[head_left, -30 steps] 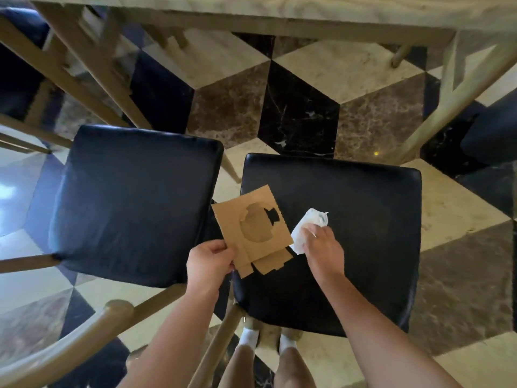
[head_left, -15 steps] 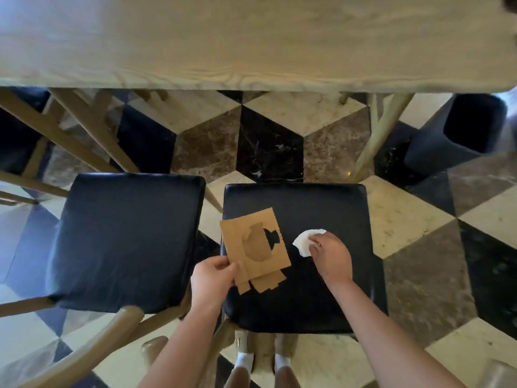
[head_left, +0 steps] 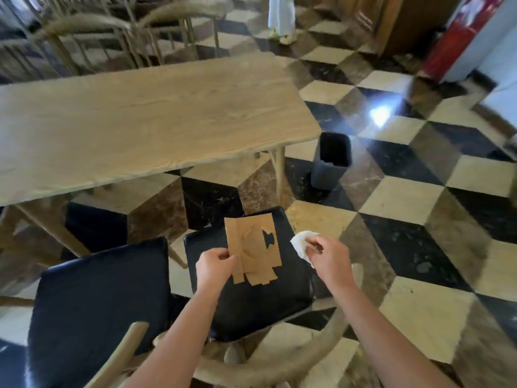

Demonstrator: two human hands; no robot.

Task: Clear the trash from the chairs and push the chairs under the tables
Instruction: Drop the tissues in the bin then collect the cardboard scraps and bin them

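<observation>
both hands' fingers pinch trash above the chair seat (head_left: 251,309): left hand (head_left: 214,265) cardboard (head_left: 251,247), right hand (head_left: 330,254) tissue (head_left: 300,243).

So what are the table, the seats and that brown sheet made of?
Table: pale wood or wood veneer, matte, with clear grain lines. Seats: black padded leather or vinyl, slightly glossy, with soft rounded edges. Brown sheet: thin cardboard, matte, with die-cut holes and tabs, held by the left hand.

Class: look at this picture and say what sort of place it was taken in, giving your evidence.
Probably a café or restaurant dining room: a long light wooden table, black-cushioned wooden chairs, a checkered marble floor, and a dark floor bin.
</observation>
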